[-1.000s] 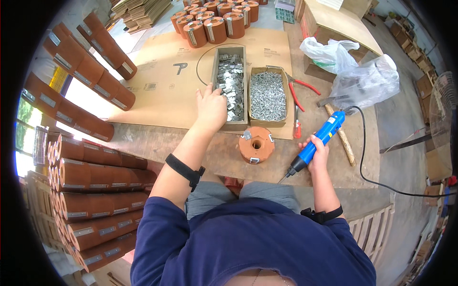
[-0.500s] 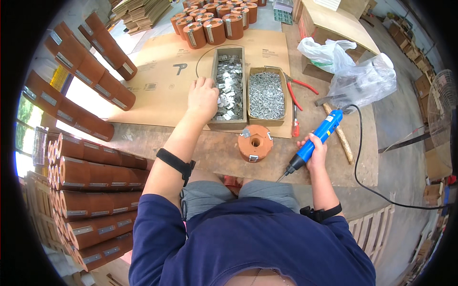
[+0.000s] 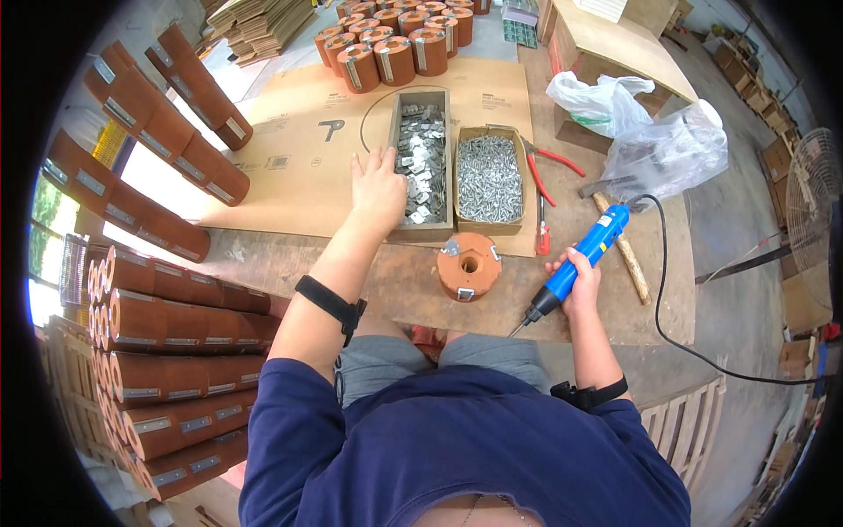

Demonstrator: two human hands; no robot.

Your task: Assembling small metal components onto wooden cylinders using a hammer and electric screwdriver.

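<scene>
My right hand (image 3: 580, 283) is wrapped round a blue and black electric screwdriver (image 3: 590, 249). Its bit points down toward the table's near edge. My left hand (image 3: 379, 190) rests at the left wall of a long wooden box (image 3: 447, 167), fingers stretched out and slightly apart, the inner fingertips at the small flat metal plates (image 3: 423, 158) inside. Between my hands stands a brown cylindrical block (image 3: 451, 276) with a central hole and small metal clips on its rim. A carton of screws (image 3: 490, 180) sits right of the wooden box.
Red-handled pliers (image 3: 543, 180), a red-handled screwdriver (image 3: 543, 237) and a hammer (image 3: 625, 250) lie on the right. Behind them are plastic bags (image 3: 672, 140). More brown cylinders (image 3: 392, 57) stand at the back; long stacked ones (image 3: 184, 325) fill the left. A black cord (image 3: 665, 290) trails off right.
My left hand has shifted slightly right and nearer to me along the box's wall, and its fingers have straightened from a curl. The right hand and electric screwdriver have hardly moved.
</scene>
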